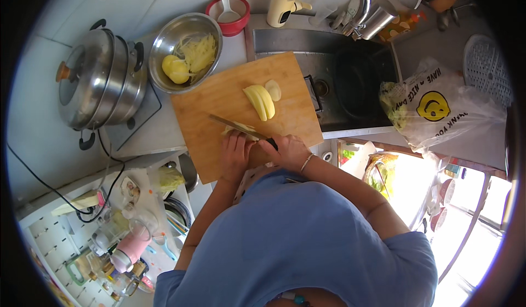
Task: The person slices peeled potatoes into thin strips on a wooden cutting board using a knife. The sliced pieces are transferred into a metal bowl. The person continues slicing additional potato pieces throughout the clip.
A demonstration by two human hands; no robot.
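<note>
My right hand (289,152) is closed round the dark handle of a kitchen knife (235,124), whose blade points to the far left. Beneath the blade lie pale cut potato pieces (245,127), partly hidden. The curled fingers of my left hand (236,149) press on these pieces on the near side of the blade. Both hands are over the near part of a wooden cutting board (211,99). Farther back on the board rest a stack of leaning potato slices (258,102) and a single rounded potato slice (273,90).
At the board's far left stands a steel bowl (159,60) with potato shreds (198,52) and peeled potato (175,69). A steamer pot (104,82) is on the left. The sink (285,39) lies behind right, under a faucet (362,6). A plastic bag (433,107) sits right.
</note>
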